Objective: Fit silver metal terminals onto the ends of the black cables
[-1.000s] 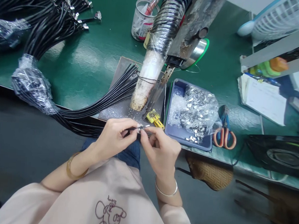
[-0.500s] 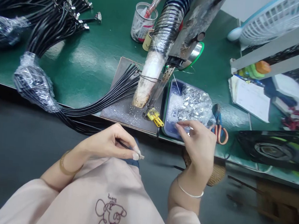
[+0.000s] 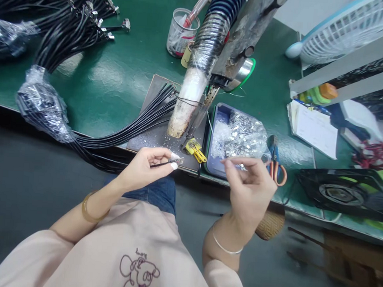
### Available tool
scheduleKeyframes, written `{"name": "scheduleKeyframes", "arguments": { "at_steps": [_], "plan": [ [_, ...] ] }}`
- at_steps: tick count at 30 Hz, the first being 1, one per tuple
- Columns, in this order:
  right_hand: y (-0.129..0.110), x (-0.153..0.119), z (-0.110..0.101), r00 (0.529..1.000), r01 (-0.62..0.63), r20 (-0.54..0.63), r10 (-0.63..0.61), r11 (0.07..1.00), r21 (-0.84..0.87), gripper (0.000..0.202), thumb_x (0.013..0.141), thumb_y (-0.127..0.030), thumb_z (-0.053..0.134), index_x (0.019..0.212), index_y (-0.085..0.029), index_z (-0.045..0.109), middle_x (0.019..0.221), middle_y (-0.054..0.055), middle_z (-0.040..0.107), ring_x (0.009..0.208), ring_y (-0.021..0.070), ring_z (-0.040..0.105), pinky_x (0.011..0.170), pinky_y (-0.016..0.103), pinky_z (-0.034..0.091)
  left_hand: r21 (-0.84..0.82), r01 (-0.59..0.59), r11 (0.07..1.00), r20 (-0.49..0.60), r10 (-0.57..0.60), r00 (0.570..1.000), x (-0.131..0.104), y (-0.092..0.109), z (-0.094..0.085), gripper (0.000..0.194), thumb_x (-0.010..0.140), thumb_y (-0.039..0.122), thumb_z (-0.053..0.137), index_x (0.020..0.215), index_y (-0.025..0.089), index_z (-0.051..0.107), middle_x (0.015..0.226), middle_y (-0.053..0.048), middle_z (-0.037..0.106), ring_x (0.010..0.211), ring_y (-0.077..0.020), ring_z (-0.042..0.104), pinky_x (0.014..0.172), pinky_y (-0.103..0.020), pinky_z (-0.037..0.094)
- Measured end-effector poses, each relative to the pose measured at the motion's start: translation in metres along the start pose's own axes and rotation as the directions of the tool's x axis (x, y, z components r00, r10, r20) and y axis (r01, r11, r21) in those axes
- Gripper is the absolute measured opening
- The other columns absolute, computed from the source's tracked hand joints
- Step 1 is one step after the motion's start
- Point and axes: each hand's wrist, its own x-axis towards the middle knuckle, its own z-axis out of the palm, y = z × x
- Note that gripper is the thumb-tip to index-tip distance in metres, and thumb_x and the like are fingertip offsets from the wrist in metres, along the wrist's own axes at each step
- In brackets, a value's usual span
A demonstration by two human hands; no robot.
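My left hand [image 3: 147, 169] is closed in a pinch near the bench's front edge. Between its thumb and finger is a thin black cable [image 3: 160, 164], whose small metallic connector [image 3: 179, 159] sticks out past the fingertips. My right hand [image 3: 250, 181] is raised over the near side of a blue tray [image 3: 214, 166], thumb and index finger pinched together; whatever they hold is too small to make out. Inside the tray lie small clear pieces [image 3: 221, 136] and a plastic bag of shiny metal pieces [image 3: 247, 136].
Bundled black cables [image 3: 123, 135] rest across a dark board [image 3: 155, 143]. Above it hang a taped hose [image 3: 190, 87] and a soldering iron [image 3: 201, 114]. Nearby are a yellow clip-like piece [image 3: 196, 150], orange-handled cutters [image 3: 276, 161], a plastic cup [image 3: 182, 32] and a white fan [image 3: 350, 36].
My left hand has moved up toward the board with the cable and its connector. My right hand has shifted slightly left and down, still pinched beside the tray.
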Motion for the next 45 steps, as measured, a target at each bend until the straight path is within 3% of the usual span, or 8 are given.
{"name": "scheduleKeyframes", "arguments": {
  "at_steps": [5,10,16,26,34,39,42,45],
  "plan": [
    [-0.018,-0.023,0.031,0.972,0.010,0.229,-0.055,0.982,0.190,0.007,0.088,-0.019,0.069,0.084,-0.021,0.074,0.079,0.001,0.073,0.047,0.0080,0.046,0.047,0.024,0.043,0.114,-0.026,0.993,-0.142,0.042,0.989,-0.003,0.001,0.011,0.013,0.076,0.024,0.067,0.068,0.015,0.061,0.060,0.001,0.056,0.056,-0.0086,0.049,0.053,-0.018,0.042],
    [-0.016,-0.028,0.055,0.979,0.002,0.200,-0.046,0.977,0.215,0.019,0.095,-0.024,0.062,0.080,-0.020,0.071,0.072,0.001,0.073,0.062,0.0145,0.067,0.058,0.025,0.053,0.312,-0.134,0.941,-0.156,0.190,0.969,-0.006,0.000,0.016,0.018,0.080,0.019,0.062,0.063,0.017,0.055,0.058,0.003,0.049,0.054,-0.0073,0.044,0.048,-0.014,0.038],
    [-0.014,-0.027,0.058,0.976,0.007,0.207,-0.062,0.966,0.257,0.024,0.098,-0.025,0.059,0.076,-0.020,0.067,0.072,-0.001,0.072,0.063,0.0130,0.068,0.059,0.023,0.052,0.512,-0.333,0.792,-0.096,0.438,0.894,-0.005,-0.004,0.016,0.020,0.084,0.011,0.059,0.066,0.017,0.056,0.058,0.004,0.051,0.052,-0.0070,0.044,0.048,-0.017,0.035],
    [-0.016,-0.027,0.056,0.977,-0.005,0.209,-0.051,0.966,0.258,0.023,0.098,-0.025,0.060,0.076,-0.020,0.067,0.068,-0.002,0.068,0.059,0.0119,0.061,0.055,0.023,0.046,0.558,-0.401,0.727,-0.052,0.513,0.857,-0.005,-0.005,0.015,0.019,0.084,0.007,0.059,0.068,0.017,0.056,0.059,0.005,0.051,0.051,-0.0066,0.044,0.048,-0.017,0.035],
    [-0.019,-0.029,0.055,0.976,0.022,0.210,-0.063,0.981,0.193,0.025,0.098,-0.027,0.060,0.075,-0.021,0.067,0.066,-0.002,0.065,0.057,0.0117,0.056,0.053,0.024,0.043,0.560,-0.411,0.719,-0.064,0.532,0.844,-0.006,-0.008,0.015,0.018,0.084,0.007,0.059,0.069,0.017,0.057,0.058,0.006,0.051,0.050,-0.0059,0.044,0.047,-0.016,0.035],
    [-0.021,-0.031,0.058,0.969,0.210,0.123,-0.214,0.977,0.043,0.027,0.097,-0.022,0.063,0.070,-0.020,0.063,0.061,-0.004,0.060,0.053,0.0084,0.050,0.055,0.023,0.040,0.547,-0.418,0.726,-0.042,0.522,0.852,-0.007,-0.009,0.014,0.017,0.086,0.009,0.059,0.070,0.015,0.062,0.058,0.005,0.055,0.050,-0.0066,0.045,0.048,-0.017,0.037],
    [-0.019,-0.032,0.057,0.970,0.233,0.056,-0.235,0.971,0.044,0.022,0.095,-0.024,0.067,0.073,-0.021,0.065,0.058,-0.006,0.057,0.048,0.0075,0.046,0.049,0.023,0.037,0.412,-0.343,0.844,-0.092,0.413,0.906,-0.008,-0.009,0.012,0.014,0.088,0.014,0.061,0.084,0.013,0.074,0.066,0.000,0.068,0.054,-0.0083,0.054,0.052,-0.017,0.044],
    [-0.015,-0.033,0.053,0.988,0.145,-0.097,-0.124,0.955,0.258,0.008,0.098,-0.028,0.060,0.098,-0.024,0.067,0.056,-0.009,0.053,0.042,0.0081,0.043,0.043,0.022,0.034,0.206,-0.180,0.962,-0.166,0.215,0.962,-0.006,-0.007,0.010,0.017,0.085,0.022,0.068,0.092,0.011,0.080,0.071,-0.004,0.075,0.058,-0.0105,0.060,0.055,-0.019,0.049]
  ]
}}
